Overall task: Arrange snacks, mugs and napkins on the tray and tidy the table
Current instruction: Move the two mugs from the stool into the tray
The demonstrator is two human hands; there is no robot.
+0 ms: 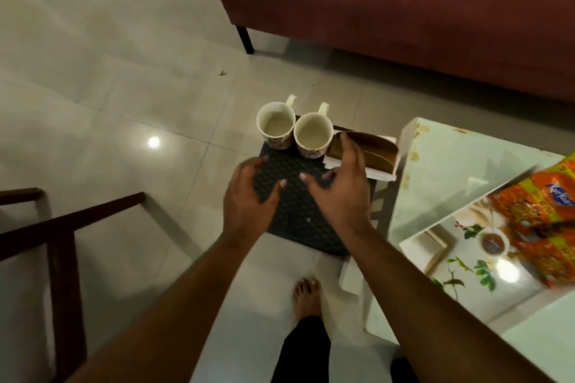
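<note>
A dark woven tray [306,221] lies low beside the glass table. Two white mugs stand at its far edge, the left mug [276,126] and the right mug [313,135], handles pointing away. A brown napkin holder [370,149] with white napkins [381,172] sits at the tray's far right corner. My left hand [249,196] hovers over the tray's left side with fingers spread and nothing in it. My right hand [342,186] is spread over the tray's right side, its fingertips at the napkin holder. An orange snack packet [550,221] lies on the table at the right.
The glass-topped table [466,171] with a printed floral picture beneath fills the right. A maroon sofa [389,0] stands behind. A dark wooden chair frame [56,227] is at the left. My bare foot [306,295] stands on the tiled floor.
</note>
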